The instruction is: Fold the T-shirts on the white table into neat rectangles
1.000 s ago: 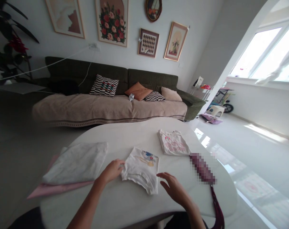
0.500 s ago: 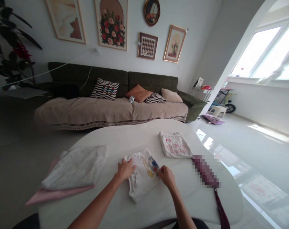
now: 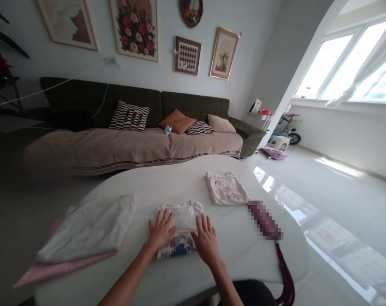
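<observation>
In front of me a white T-shirt (image 3: 183, 219) lies folded into a compact shape on the table, a blue print with dark letters along its near part. My left hand (image 3: 161, 231) rests flat on its left side, fingers spread. On its right edge lies my right hand (image 3: 206, 240), also flat with fingers apart. Farther back to the right is another folded white T-shirt (image 3: 227, 189) with a pink print. To the left, a pale grey-white garment (image 3: 91, 227) is spread over a pink cloth (image 3: 65, 267).
The white table (image 3: 167, 178) has a rounded edge. A dark red item (image 3: 264, 221), pixelated, lies at its right, with a tassel-like strand (image 3: 285, 272) hanging over the edge. A green sofa (image 3: 195, 104) with cushions stands behind. Shiny floor (image 3: 333, 204) extends to the right.
The T-shirt under my hands has gone from a loosely laid, partly folded shape to a neat rectangle. My right hand has released its pinch and flattened. The view has shifted slightly right.
</observation>
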A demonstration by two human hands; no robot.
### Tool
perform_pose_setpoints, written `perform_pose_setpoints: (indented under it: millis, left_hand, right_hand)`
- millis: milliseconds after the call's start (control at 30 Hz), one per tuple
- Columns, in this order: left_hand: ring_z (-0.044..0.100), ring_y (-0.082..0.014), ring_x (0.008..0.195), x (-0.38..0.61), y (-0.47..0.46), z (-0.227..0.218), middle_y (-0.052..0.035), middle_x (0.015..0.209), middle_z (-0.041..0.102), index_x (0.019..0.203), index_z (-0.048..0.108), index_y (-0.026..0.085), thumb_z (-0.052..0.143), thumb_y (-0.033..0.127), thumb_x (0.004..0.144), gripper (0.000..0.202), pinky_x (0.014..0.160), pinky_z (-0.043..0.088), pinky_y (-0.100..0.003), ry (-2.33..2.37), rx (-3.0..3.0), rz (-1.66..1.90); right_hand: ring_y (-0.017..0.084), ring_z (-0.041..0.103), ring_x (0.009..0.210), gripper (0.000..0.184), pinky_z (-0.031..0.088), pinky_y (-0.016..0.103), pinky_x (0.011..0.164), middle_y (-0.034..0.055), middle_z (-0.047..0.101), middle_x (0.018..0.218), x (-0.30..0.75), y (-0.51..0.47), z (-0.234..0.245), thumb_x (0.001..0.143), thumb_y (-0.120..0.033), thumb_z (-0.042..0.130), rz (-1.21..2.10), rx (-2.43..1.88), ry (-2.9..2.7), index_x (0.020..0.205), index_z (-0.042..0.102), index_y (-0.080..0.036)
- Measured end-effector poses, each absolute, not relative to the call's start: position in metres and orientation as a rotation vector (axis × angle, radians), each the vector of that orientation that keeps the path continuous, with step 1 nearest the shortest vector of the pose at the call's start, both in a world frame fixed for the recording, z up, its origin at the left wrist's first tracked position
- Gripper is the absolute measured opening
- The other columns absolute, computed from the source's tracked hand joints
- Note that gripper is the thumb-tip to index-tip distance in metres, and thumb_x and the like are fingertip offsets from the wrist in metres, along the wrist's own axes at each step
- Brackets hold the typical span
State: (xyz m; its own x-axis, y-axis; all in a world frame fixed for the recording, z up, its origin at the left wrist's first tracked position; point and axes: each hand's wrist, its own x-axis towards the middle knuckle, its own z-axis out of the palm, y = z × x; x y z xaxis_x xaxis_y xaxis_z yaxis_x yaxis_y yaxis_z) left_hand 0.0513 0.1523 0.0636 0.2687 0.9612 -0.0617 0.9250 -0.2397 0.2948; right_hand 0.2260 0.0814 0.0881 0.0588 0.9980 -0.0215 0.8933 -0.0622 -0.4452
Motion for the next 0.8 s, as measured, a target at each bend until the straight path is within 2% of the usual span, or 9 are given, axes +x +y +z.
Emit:
perform_pose_setpoints:
  millis: [67, 133, 233, 367, 467, 533, 633, 700, 800]
  left_hand:
    - [0.004, -0.0321, 0.134, 0.038, 0.149, 0.058, -0.0057, 0.148, 0.014, 0.136, 0.030, 0.027, 0.035, 0.039, 0.085, 0.053, 0.098, 0.018, -0.062, 1.740, 2.221, 0.177]
    - [0.013, -0.0293, 0.134, 0.029, 0.147, 0.055, -0.0101, 0.146, 0.021, 0.134, 0.036, 0.021, 0.037, 0.034, 0.085, 0.051, 0.102, 0.023, -0.049, 1.789, 2.169, 0.294]
    - [0.040, -0.0234, 0.122, 0.021, 0.145, 0.052, -0.0167, 0.128, 0.047, 0.129, 0.041, 0.011, 0.039, 0.025, 0.083, 0.048, 0.098, 0.033, -0.033, 1.889, 1.968, 0.479]
    - [0.057, -0.0232, 0.101, 0.022, 0.144, 0.050, -0.0139, 0.104, 0.063, 0.108, 0.054, 0.011, 0.051, 0.019, 0.071, 0.038, 0.085, 0.042, -0.029, 1.844, 1.554, 0.689]
    - [0.063, -0.0234, 0.087, 0.030, 0.145, 0.054, -0.0114, 0.092, 0.067, 0.091, 0.059, 0.013, 0.057, 0.025, 0.068, 0.027, 0.074, 0.047, -0.029, 1.506, 1.087, 0.816]
    - [0.064, -0.0231, 0.082, 0.037, 0.145, 0.061, -0.0091, 0.087, 0.068, 0.089, 0.059, 0.015, 0.061, 0.030, 0.065, 0.028, 0.069, 0.048, -0.029, 1.250, 0.850, 0.814]
    - [0.064, -0.0203, 0.079, 0.058, 0.149, 0.076, -0.0048, 0.087, 0.068, 0.096, 0.054, 0.020, 0.064, 0.030, 0.065, 0.034, 0.066, 0.049, -0.028, 1.040, 0.736, 0.836]
    - [0.064, -0.0179, 0.079, 0.082, 0.161, 0.090, -0.0031, 0.090, 0.067, 0.100, 0.049, 0.022, 0.061, 0.032, 0.068, 0.035, 0.064, 0.049, -0.026, 0.977, 0.777, 0.845]
    - [0.063, -0.0149, 0.081, 0.132, 0.196, 0.120, -0.0034, 0.097, 0.065, 0.107, 0.045, 0.024, 0.054, 0.036, 0.076, 0.035, 0.064, 0.048, -0.023, 0.967, 0.929, 0.826]
  right_hand:
    - [0.027, 0.023, 0.131, 0.048, 0.027, 0.044, 0.099, 0.0106, 0.029, 0.142, 0.239, 0.095, 0.079, 0.084, -0.030, 0.043, 0.523, -2.054, -1.958, 0.130, 0.040, -0.018]
    - [0.025, 0.033, 0.126, 0.043, 0.031, 0.038, 0.097, 0.0114, 0.037, 0.137, 0.245, 0.103, 0.070, 0.084, -0.030, 0.040, 0.555, -2.094, -1.852, 0.125, 0.046, -0.018]
    - [0.023, 0.051, 0.109, 0.038, 0.038, 0.030, 0.087, 0.0166, 0.056, 0.115, 0.248, 0.115, 0.065, 0.082, -0.025, 0.040, 0.517, -2.197, -1.595, 0.115, 0.053, -0.012]
    - [0.021, 0.060, 0.084, 0.032, 0.042, 0.025, 0.068, 0.0127, 0.064, 0.088, 0.250, 0.132, 0.065, 0.072, -0.020, 0.047, 0.540, -2.229, -1.468, 0.100, 0.058, -0.012]
    - [0.017, 0.060, 0.070, 0.019, 0.038, 0.020, 0.056, 0.0058, 0.065, 0.073, 0.254, 0.142, 0.066, 0.064, -0.018, 0.050, 0.583, -2.151, -1.471, 0.079, 0.062, -0.014]
    - [0.015, 0.059, 0.066, 0.015, 0.037, 0.018, 0.054, 0.0026, 0.064, 0.067, 0.262, 0.143, 0.069, 0.063, -0.017, 0.049, 0.592, -2.063, -1.501, 0.070, 0.062, -0.015]
    - [0.013, 0.058, 0.063, 0.029, 0.039, 0.018, 0.056, 0.0006, 0.064, 0.067, 0.288, 0.144, 0.082, 0.067, -0.018, 0.043, 0.535, -1.946, -1.513, 0.087, 0.063, -0.015]
    - [0.013, 0.057, 0.063, 0.039, 0.041, 0.020, 0.059, 0.0009, 0.064, 0.068, 0.317, 0.148, 0.097, 0.070, -0.020, 0.040, 0.460, -1.908, -1.500, 0.103, 0.060, -0.014]
    - [0.016, 0.059, 0.068, 0.046, 0.043, 0.024, 0.065, 0.0035, 0.065, 0.074, 0.372, 0.167, 0.130, 0.072, -0.024, 0.040, 0.330, -1.923, -1.472, 0.113, 0.056, -0.013]
